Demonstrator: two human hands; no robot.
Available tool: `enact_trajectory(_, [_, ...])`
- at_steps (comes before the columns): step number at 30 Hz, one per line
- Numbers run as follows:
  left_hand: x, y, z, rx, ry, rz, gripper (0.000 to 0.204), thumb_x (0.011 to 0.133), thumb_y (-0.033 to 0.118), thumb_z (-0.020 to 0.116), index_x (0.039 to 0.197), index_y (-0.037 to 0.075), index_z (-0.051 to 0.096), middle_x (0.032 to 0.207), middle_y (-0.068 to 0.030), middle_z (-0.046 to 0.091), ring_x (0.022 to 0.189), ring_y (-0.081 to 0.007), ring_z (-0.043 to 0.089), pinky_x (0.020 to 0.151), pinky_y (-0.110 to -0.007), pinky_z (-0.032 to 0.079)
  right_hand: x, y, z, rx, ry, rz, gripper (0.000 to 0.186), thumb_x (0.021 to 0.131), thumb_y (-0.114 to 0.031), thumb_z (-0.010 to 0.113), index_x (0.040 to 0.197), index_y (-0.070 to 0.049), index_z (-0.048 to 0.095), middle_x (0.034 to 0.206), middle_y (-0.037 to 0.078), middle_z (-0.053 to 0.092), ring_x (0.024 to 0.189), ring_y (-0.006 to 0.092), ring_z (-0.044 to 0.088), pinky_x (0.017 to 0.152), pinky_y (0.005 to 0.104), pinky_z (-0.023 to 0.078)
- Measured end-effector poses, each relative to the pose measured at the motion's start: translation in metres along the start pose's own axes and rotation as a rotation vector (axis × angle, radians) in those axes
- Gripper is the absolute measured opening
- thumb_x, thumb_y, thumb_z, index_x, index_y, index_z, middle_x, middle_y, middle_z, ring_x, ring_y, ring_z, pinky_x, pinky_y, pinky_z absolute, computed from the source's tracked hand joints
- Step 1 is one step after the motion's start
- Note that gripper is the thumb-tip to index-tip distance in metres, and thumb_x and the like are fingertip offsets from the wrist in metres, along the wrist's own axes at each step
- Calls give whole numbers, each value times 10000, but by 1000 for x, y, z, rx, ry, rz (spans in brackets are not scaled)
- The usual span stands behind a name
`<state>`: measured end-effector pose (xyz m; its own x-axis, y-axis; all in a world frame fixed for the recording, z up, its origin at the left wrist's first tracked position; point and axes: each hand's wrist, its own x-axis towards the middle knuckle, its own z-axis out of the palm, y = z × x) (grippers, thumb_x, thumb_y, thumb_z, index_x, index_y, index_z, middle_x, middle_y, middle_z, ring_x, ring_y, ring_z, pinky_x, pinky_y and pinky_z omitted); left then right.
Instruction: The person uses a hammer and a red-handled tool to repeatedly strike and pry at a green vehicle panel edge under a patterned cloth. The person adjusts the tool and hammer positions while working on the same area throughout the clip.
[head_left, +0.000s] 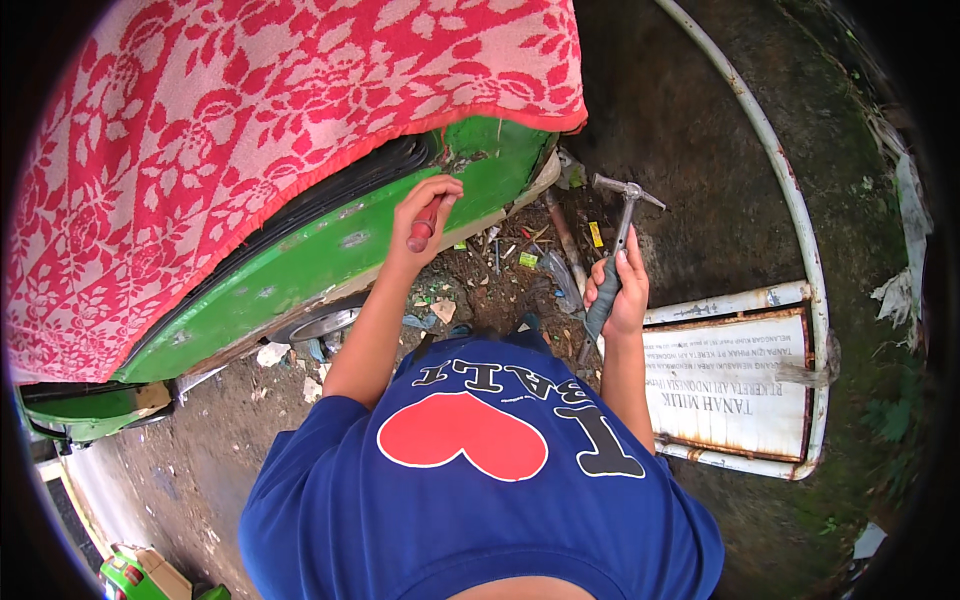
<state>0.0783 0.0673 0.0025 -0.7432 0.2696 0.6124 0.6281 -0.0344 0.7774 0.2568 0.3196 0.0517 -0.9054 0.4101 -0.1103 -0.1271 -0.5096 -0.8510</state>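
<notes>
My left hand (405,215) is closed around a tool with a red handle (422,232). The fingers and the panel side hide its far end, so its kind does not show. That hand is up against the green vehicle body panel (375,225), near a patch of chipped, bare paint (462,160). In my right hand (628,290) is a metal hammer (627,203), gripped by its grey-wrapped handle. The hammer head points up and away, apart from the panel.
A red and pink floral blanket (300,90) drapes over the vehicle. Litter (500,260) covers the dirt below, beside a rusty pipe (566,240). On the right lies a white sign board (730,375) in a rusty tubular frame (790,190). A wheel (325,325) shows under the panel.
</notes>
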Motion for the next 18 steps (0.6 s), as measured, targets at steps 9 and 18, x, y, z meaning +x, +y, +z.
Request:
enact_trajectory(9, [7, 13, -4, -168, -4, -57, 120, 968, -25, 551, 1079, -8, 594, 1157, -121, 628, 960, -164, 625, 880, -307, 504, -6, -2, 7, 23, -33, -20, 562, 1032, -166, 448, 1563, -184, 267, 675, 86, 500, 492, 162, 513, 440, 289, 474])
enact_trajectory(18, [32, 18, -10, -47, -88, -62, 128, 972, 36, 585, 1093, -6, 595, 1115, -104, 644, 935, -156, 631, 858, -294, 511, -10, 1, 5, 33, -35, -8, 559, 1034, -170, 443, 1564, -183, 266, 680, 82, 499, 493, 158, 513, 441, 284, 474])
